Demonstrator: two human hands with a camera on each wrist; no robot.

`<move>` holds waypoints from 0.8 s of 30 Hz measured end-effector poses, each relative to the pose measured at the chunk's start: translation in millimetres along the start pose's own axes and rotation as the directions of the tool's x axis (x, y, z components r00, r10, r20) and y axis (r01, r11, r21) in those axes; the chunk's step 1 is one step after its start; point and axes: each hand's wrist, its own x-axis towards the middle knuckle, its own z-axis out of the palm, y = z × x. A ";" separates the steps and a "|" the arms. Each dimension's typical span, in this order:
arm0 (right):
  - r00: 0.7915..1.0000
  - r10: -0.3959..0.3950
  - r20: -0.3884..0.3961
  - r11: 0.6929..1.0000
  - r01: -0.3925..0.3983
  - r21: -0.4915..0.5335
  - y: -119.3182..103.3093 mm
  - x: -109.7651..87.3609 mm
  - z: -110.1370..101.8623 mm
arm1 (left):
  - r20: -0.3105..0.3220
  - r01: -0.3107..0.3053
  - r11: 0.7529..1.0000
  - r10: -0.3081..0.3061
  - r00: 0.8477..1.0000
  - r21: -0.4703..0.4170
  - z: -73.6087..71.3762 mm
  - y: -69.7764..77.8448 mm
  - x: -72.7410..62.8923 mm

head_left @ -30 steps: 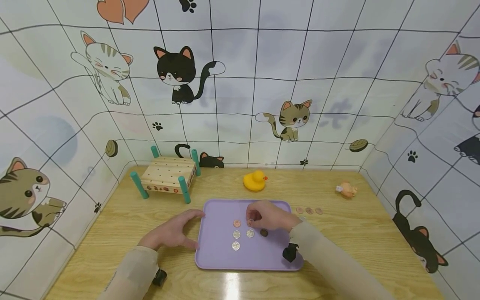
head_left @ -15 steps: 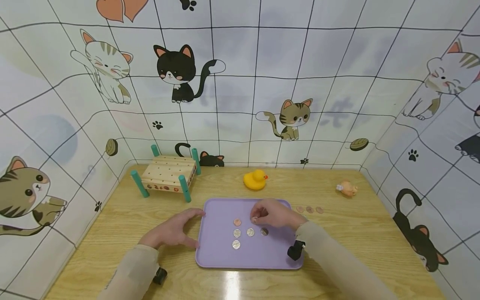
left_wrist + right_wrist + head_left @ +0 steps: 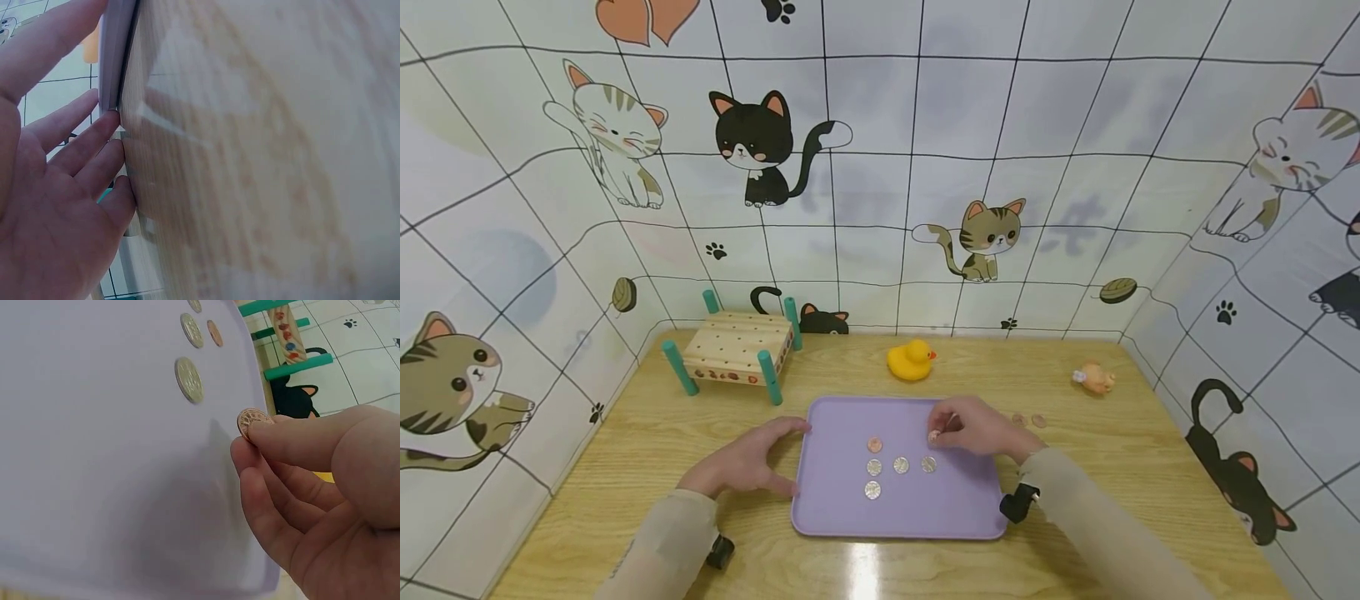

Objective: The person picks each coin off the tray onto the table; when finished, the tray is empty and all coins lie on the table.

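A light purple tray (image 3: 827,517) lies on the wooden table, with several silver coins (image 3: 901,465) and one copper coin (image 3: 875,445) flat on it in loose rows. My right hand (image 3: 973,427) is over the tray's far right part, pinching another copper coin (image 3: 251,420) between thumb and fingertips. That coin is tilted on edge, and its face shows in the right wrist view. My left hand (image 3: 741,458) is at the tray's left side, thumb and fingers spread. Its fingertips (image 3: 111,119) touch the tray's edge.
More copper coins (image 3: 1038,421) lie on the table right of the tray, partly covered by my right hand. Behind the tray sit a yellow rubber duck (image 3: 910,362), a wooden pegboard bench with green legs (image 3: 737,346) and a small pinkish toy (image 3: 1094,379). Cat-print cloth walls surround the table.
My right hand has moved to the right across the tray, carrying the pinched copper coin. The silver coin it shaded now looks bright. My left hand has stayed at the tray's edge.
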 end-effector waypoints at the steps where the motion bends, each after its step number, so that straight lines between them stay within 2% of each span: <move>1: 1.000 0.001 -0.007 1.000 -0.001 0.003 1.0 -2.7 -2.2 | 0.000 0.000 1.000 0.000 1.000 0.001 0.2 -0.1 -0.1; 15: 0.998 0.040 -0.049 0.998 -0.038 0.042 18.3 -48.1 -36.1 | -0.003 0.020 1.000 -0.020 1.000 -0.001 1.6 -2.6 -0.1; 24: 0.994 0.058 -0.097 0.998 -0.057 0.020 37.1 -67.5 -42.7 | -0.006 0.001 1.000 -0.001 1.000 0.008 0.9 -2.7 -0.3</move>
